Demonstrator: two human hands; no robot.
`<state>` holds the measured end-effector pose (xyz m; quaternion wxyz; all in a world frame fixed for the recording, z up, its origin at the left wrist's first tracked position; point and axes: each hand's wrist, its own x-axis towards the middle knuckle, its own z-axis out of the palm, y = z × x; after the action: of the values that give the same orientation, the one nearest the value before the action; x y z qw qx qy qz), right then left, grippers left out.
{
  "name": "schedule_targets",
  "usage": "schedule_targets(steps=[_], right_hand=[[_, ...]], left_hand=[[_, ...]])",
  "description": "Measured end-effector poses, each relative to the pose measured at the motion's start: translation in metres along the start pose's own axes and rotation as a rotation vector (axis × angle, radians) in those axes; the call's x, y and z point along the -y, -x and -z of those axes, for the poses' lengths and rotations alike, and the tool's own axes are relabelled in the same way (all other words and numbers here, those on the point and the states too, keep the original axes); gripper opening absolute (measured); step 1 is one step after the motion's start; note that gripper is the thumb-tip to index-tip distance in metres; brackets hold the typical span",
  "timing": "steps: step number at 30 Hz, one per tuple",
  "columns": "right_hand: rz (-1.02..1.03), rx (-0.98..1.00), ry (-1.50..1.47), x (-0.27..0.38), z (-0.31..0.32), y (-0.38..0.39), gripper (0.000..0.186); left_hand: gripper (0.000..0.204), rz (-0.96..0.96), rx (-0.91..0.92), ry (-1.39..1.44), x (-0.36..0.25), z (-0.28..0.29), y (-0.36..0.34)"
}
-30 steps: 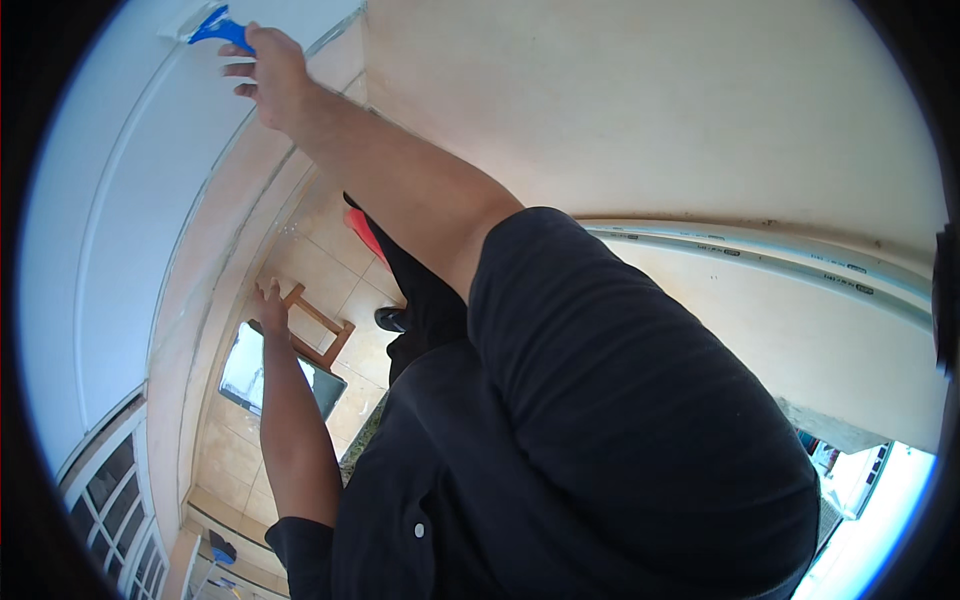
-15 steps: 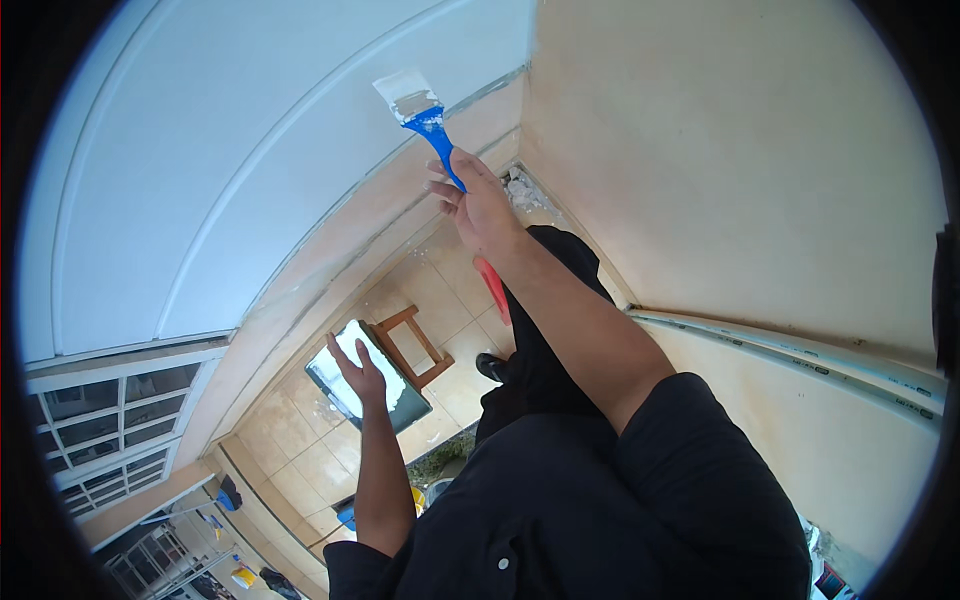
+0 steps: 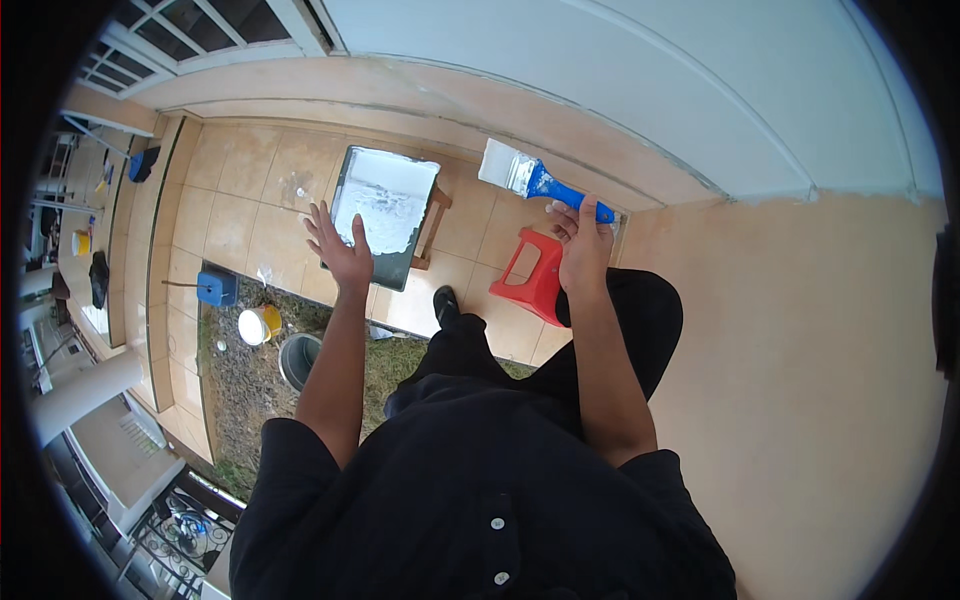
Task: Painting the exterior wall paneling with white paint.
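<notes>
My right hand [image 3: 583,245] grips the blue handle of a wide paintbrush [image 3: 540,180]; the pale bristles point left, above the tiles. With fingers spread, my left hand [image 3: 345,250] hovers over a dark paint tray [image 3: 393,275] coated in white paint, and holds nothing. That tray rests on a wooden stool [image 3: 433,228]. A red plastic stool [image 3: 530,290] stands below my right hand, beside my bent right leg. My left shoe [image 3: 446,305] is on the tiles.
A pale wall [image 3: 790,360] rises at right, a white panel [image 3: 700,90] at top, a paned window [image 3: 220,28] at upper left. Along the dirt and grass strip are a blue container [image 3: 217,288], a white-and-yellow bucket [image 3: 258,322] and a grey tub [image 3: 300,360]. A raised ledge [image 3: 165,250] lies left.
The paintbrush has moved away from the white panel and down, now held more level. My view has swung round to show the tray, red stool and buckets. My left hand remains spread.
</notes>
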<state>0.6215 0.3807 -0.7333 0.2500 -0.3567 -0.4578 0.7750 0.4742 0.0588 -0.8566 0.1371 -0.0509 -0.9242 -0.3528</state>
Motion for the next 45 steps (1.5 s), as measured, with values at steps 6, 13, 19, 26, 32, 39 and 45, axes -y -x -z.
schedule_targets(steps=[6,13,19,26,32,39,45], right_hand=[[0.274,-0.165,-0.165,0.068,0.024,-0.036,0.035],[0.472,-0.252,-0.323,0.160,0.054,-0.068,0.032],[0.147,0.054,-0.713,0.165,0.043,-0.075,0.032],[0.121,0.290,-0.670,0.151,0.026,-0.058,0.046],[0.370,0.063,-0.321,0.193,0.033,-0.085,0.037],[0.333,-0.084,-0.238,0.202,0.015,-0.144,0.028],[0.170,-0.230,-0.200,0.129,0.049,-0.158,0.029]], left_hand=[[0.068,0.218,-0.011,-0.037,0.076,0.065,0.052],[0.065,0.141,0.098,-0.080,0.102,0.080,0.095],[0.060,-0.039,0.206,0.132,0.033,0.064,0.056],[0.054,-0.133,0.252,0.249,-0.023,0.044,0.023],[0.051,-0.209,0.335,0.320,-0.050,0.029,0.036],[0.050,-0.200,0.361,0.266,-0.045,0.036,0.045],[0.052,-0.321,0.366,0.190,-0.071,0.040,0.023]])
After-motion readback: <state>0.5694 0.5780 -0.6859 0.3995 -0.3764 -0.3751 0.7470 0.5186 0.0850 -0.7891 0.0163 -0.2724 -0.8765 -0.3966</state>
